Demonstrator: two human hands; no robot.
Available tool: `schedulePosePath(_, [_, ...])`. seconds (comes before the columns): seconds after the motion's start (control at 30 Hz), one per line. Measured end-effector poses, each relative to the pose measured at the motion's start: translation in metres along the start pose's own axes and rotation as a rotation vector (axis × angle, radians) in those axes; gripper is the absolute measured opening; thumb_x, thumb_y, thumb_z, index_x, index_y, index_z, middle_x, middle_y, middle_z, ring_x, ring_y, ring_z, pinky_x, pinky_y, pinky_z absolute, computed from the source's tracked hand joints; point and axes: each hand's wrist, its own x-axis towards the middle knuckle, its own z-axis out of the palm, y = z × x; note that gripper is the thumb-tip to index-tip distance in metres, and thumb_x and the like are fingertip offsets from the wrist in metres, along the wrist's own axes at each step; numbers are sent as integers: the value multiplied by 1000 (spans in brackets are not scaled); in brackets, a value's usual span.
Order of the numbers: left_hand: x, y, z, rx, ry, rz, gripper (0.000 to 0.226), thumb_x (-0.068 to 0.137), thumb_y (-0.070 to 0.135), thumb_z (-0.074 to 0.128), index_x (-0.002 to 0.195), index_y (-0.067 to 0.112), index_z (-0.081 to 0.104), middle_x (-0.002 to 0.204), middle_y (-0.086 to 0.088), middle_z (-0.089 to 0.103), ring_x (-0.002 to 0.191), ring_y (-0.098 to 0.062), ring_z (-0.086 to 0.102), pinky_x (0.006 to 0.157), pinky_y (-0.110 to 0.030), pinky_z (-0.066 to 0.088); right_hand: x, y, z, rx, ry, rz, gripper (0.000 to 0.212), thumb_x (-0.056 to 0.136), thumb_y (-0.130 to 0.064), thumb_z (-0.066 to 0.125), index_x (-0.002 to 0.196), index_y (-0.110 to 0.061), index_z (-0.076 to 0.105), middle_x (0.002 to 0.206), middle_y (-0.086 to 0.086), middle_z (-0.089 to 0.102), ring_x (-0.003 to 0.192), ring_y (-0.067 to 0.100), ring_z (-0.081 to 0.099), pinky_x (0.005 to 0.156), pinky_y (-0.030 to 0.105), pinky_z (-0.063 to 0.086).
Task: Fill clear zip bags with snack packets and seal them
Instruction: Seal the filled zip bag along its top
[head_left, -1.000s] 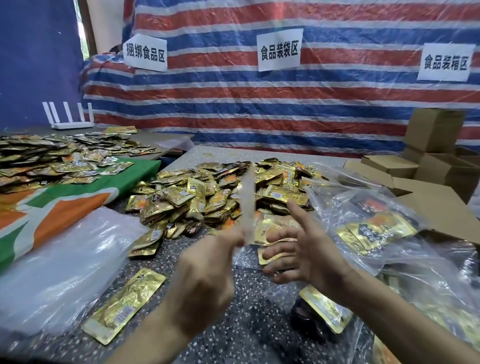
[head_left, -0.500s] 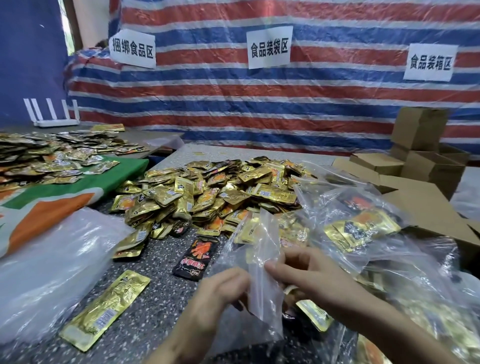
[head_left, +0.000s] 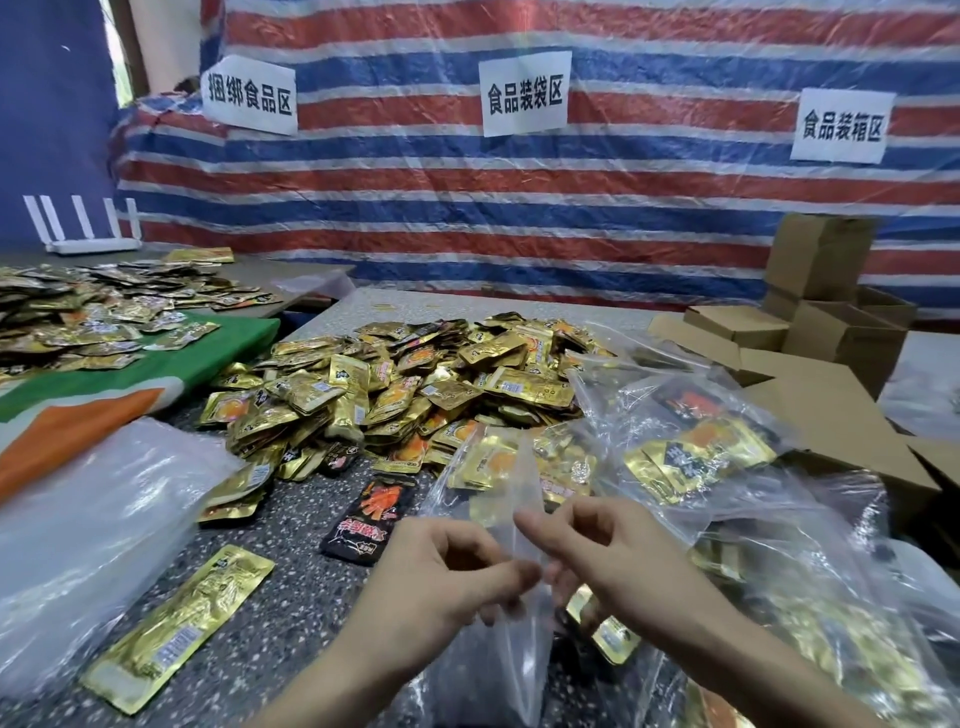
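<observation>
An empty clear zip bag stands upright between my hands near the table's front. My left hand pinches one side of its mouth and my right hand pinches the other. Beyond them lies a big heap of gold snack packets. A black and red packet lies just left of the bag. One long gold packet lies alone at the front left. Filled clear bags are piled on the right.
A stack of empty clear bags lies at the left. Cardboard boxes stand at the back right. A second table with a green and orange cloth holds more packets. A striped tarp hangs behind.
The bag came down from held-high to low in front of me. My right hand, open a second ago, now pinches the bag's mouth opposite my left hand.
</observation>
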Motion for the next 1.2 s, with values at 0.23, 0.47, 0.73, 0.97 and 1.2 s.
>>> schedulePosePath(0.23, [3, -4, -11, -43, 23, -45, 31, 64, 33, 91, 56, 14, 69, 57, -13, 62, 48, -15, 51, 48, -20, 41, 0, 4, -13, 141, -18, 66, 22, 87, -5, 72, 65, -7, 68, 67, 15, 68, 54, 23, 61, 43, 27, 49])
schedulePosePath(0.47, [18, -5, -56, 12, 411, -11, 25, 80, 8, 74, 59, 9, 61, 59, -7, 62, 56, -17, 55, 56, -36, 48, -4, 14, -27, -45, 67, 37, 27, 71, -18, 80, 92, -24, 65, 74, -5, 67, 60, 13, 59, 50, 24, 47])
schedulePosePath(0.73, [34, 5, -24, 72, 195, -25, 42, 86, -5, 56, 50, 17, 56, 57, -14, 59, 49, -16, 56, 45, -21, 46, -2, 11, -16, -812, -18, -782, 47, 86, -56, 67, 129, -37, 61, 151, -25, 39, 146, 12, 30, 112, 38, 33])
schedulePosePath(0.97, [58, 4, -28, -105, 187, -132, 26, 82, -10, 48, 60, 4, 52, 54, -16, 54, 49, -22, 56, 44, -28, 48, 3, 17, -22, -1053, -56, -977, 24, 89, -60, 62, 81, -37, 67, 148, -18, 46, 149, 17, 27, 115, 35, 20])
schedulePosePath(1.2, [95, -12, -34, 18, 94, -195, 17, 85, 1, 59, 68, 4, 59, 60, -6, 59, 52, -12, 57, 54, -24, 48, 16, 20, -31, -861, 77, -1058, 9, 89, -19, 67, 81, -16, 68, 97, -11, 69, 115, 9, 62, 90, 34, 48])
